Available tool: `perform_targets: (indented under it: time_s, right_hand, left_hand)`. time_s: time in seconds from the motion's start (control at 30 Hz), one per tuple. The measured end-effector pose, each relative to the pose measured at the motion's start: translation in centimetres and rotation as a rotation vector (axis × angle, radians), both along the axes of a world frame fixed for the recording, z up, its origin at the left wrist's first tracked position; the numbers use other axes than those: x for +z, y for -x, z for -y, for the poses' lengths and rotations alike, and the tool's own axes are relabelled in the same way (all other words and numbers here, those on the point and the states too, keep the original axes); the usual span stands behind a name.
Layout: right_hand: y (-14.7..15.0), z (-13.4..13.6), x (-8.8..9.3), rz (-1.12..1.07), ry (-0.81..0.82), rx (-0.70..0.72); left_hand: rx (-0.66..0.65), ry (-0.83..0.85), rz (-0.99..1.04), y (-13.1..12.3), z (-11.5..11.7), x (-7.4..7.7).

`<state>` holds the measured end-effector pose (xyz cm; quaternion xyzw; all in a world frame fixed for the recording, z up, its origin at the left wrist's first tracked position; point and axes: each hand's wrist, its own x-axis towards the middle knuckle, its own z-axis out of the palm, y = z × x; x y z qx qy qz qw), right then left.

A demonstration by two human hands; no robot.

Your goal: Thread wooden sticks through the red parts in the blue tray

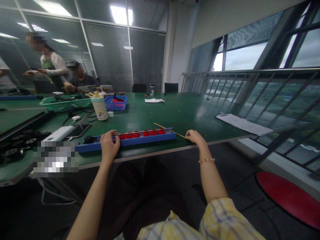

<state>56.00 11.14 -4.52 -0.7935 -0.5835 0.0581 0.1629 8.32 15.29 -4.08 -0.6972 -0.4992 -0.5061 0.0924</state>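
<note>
A long blue channel (150, 138) lies along the table's near edge. Several red blocks (136, 134) sit in a row inside it, and a dark piece (87, 139) is at its left end. My left hand (109, 144) grips the channel left of the red blocks, thumb on the near side. Off the channel's right end, my right hand (194, 137) pinches the near end of a thin wooden stick (179, 134). That stick slants toward the channel's end, and a similar thin length shows beyond the channel; I cannot tell whether they are one piece.
On the green table (185, 113), a tumbler (100, 108), a blue basket (116, 104) and a green basket (67, 104) stand to the left. A white power bank (58, 133) and phone (79, 130) lie nearer. Rightward are a clipboard (240, 122) and a red stool (287, 196). Two people are far left.
</note>
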Motion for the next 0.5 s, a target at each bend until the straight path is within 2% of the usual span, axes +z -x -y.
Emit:
perform_targets:
  time_s: [0.4, 0.5]
  right_hand:
    - [0.2, 0.9, 0.8, 0.073, 0.066, -0.106]
    - [1.3, 1.0, 1.3, 0.097, 0.002, -0.107]
  left_hand:
    - [0.022, -0.022, -0.028, 0.1, -0.1, 0.0]
    - [0.028, -0.017, -0.031, 0.1, -0.2, 0.0]
